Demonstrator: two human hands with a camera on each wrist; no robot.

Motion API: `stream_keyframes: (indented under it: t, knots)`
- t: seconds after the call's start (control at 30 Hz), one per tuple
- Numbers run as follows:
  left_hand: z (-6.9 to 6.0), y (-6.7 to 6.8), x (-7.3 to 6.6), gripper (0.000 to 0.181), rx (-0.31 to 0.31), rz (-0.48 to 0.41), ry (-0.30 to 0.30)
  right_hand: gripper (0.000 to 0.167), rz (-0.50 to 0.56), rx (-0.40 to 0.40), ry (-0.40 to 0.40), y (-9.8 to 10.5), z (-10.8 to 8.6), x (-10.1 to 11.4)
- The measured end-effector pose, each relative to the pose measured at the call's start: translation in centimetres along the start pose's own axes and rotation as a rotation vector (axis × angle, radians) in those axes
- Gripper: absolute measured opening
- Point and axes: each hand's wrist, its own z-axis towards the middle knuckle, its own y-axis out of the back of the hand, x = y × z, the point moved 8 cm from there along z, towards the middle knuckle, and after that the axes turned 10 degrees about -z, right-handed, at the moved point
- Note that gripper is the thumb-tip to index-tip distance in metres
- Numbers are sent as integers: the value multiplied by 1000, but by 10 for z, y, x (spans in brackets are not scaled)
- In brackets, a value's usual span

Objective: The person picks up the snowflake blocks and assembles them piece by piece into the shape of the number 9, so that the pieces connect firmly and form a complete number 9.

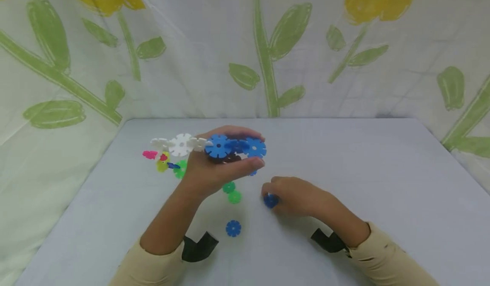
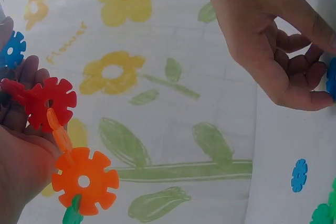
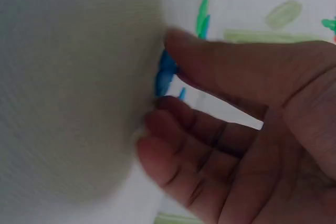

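Disc chain (image 1: 213,150) — long white-blue stretch crosswise, blue rightward — in curled left hand (image 1: 208,169), blue disc (image 1: 271,201) in pinching right hand (image 1: 295,196)

Flowered cloth (image 1: 199,65) behind pale table (image 1: 383,167)

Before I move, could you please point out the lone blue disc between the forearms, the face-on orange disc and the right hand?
Blue disc (image 1: 236,228), head view: its face, beside the hole.
Orange disc (image 2: 97,181), left wrist view: its face, beside the hole.
Right hand (image 1: 297,196), head view: back of the hand.
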Motion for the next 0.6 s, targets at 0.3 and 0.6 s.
stream_keyframes:
  t: [0.3,0.6]
  knots:
    - [0,-4,-1,34,32,-29,-22,20,74,-7,-39,7,-3,-11]
    - [1,-5,-1,33,60,-24,-81,15,382,-622,199,101,-47,14]
